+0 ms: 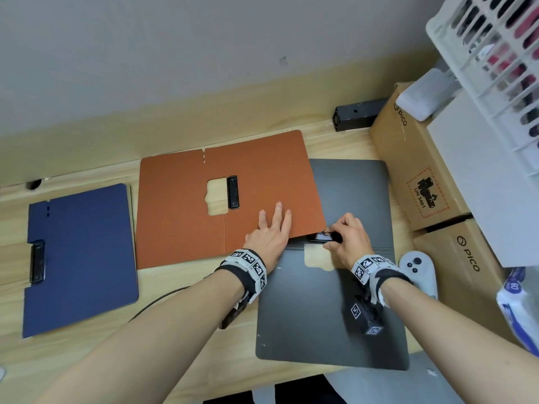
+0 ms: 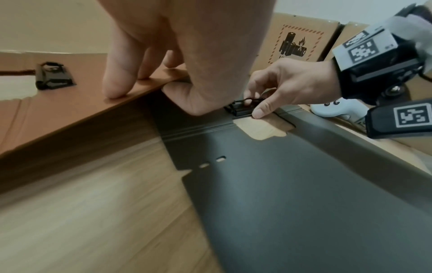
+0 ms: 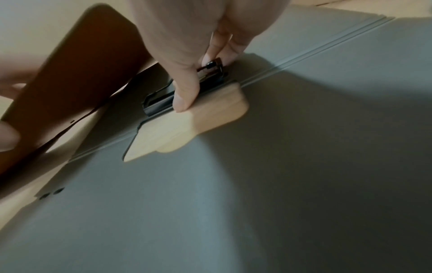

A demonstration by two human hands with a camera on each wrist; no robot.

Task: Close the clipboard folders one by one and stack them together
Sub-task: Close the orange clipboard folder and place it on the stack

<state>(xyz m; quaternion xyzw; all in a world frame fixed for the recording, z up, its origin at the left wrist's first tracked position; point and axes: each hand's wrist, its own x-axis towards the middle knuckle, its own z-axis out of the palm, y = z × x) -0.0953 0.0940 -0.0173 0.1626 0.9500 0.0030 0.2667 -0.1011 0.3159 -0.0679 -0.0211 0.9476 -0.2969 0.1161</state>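
A closed blue clipboard folder (image 1: 78,258) lies at the left of the wooden table (image 1: 180,330). In the middle an orange folder (image 1: 180,205) lies spread open, its black clip (image 1: 233,192) showing. My left hand (image 1: 274,228) holds its near right corner, fingers (image 2: 112,88) on top and thumb under the edge, which is lifted a little over the grey folder (image 1: 329,310). That grey folder lies open at the right. My right hand (image 1: 341,237) pinches its black clip (image 3: 158,99) between thumb and forefinger at the spine.
Two cardboard boxes (image 1: 423,176) stand along the right edge, with a white basket (image 1: 495,53) above. A white controller (image 1: 417,269) lies beside the grey folder. A black bar (image 1: 355,113) rests at the back by the wall, and a dark cable (image 1: 163,298) runs under my left arm.
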